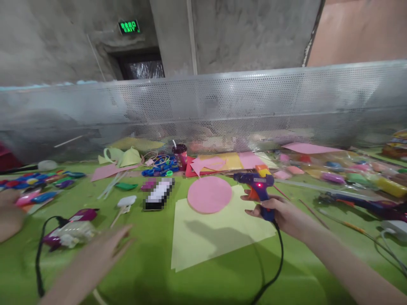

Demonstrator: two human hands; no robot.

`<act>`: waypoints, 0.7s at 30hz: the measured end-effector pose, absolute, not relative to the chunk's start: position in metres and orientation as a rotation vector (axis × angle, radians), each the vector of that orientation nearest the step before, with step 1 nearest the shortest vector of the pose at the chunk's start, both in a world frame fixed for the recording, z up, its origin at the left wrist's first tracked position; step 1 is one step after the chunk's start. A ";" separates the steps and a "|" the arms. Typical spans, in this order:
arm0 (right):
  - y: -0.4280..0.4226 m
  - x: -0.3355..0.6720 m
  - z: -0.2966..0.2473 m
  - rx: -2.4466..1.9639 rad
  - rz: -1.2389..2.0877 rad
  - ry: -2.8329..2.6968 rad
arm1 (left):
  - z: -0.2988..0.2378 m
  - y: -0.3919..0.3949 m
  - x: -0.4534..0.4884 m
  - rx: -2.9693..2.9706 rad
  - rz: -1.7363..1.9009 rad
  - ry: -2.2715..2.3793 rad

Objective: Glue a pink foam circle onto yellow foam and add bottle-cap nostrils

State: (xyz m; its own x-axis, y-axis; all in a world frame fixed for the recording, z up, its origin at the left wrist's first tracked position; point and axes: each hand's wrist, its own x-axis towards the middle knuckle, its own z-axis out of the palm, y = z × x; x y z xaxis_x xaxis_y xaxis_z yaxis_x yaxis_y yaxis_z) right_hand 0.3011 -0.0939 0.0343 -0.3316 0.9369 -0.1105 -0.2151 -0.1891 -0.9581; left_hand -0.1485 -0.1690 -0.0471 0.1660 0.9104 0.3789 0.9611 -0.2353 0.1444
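Observation:
My right hand (280, 212) is wrapped round the handle of a blue glue gun (258, 186) with a red light lit; its black cord (276, 262) trails toward me. The nozzle points left at a pink foam circle (209, 194) lying on a pale yellow sheet (216, 231). My left hand (101, 250) hovers over the green table at lower left, blurred, fingers stretched out, holding nothing. It is near a second purple glue gun (68, 231) lying on its side.
The green table (149, 262) carries coloured foam sheets (229, 162), blue scissors (159, 167), a maroon cup (180, 156), a white spoon (125, 202) and clay packets (343, 176). A perforated metal screen (222, 106) runs along the far edge. Another person's hand (9, 216) shows at far left.

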 end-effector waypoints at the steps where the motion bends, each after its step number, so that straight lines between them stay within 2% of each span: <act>1: -0.094 0.300 0.034 -0.922 1.670 -1.162 | -0.040 -0.150 -0.124 -2.329 -0.486 -1.916; 4: -0.097 0.296 0.037 -0.871 1.684 -1.143 | -0.026 -0.101 -0.050 -2.584 -0.266 -1.862; 7: -0.101 0.295 0.040 -0.891 1.686 -1.158 | -0.025 -0.073 -0.005 -2.751 -0.266 -1.763; 14: -0.094 0.303 0.037 -1.011 1.629 -1.042 | -0.035 -0.042 -0.005 -3.044 -0.153 -1.580; 21: -0.059 0.306 0.020 -1.045 1.672 -1.027 | -0.017 -0.019 0.006 -2.938 -0.091 -1.460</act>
State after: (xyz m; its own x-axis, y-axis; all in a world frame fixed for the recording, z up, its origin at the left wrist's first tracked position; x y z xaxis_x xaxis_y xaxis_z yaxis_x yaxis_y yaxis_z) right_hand 0.3065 -0.0589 0.0203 -0.2522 0.9465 -0.2014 -0.2483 -0.2644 -0.9319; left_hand 0.0063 -0.0188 -0.0170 0.6046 0.7964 -0.0127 0.7886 -0.5964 0.1496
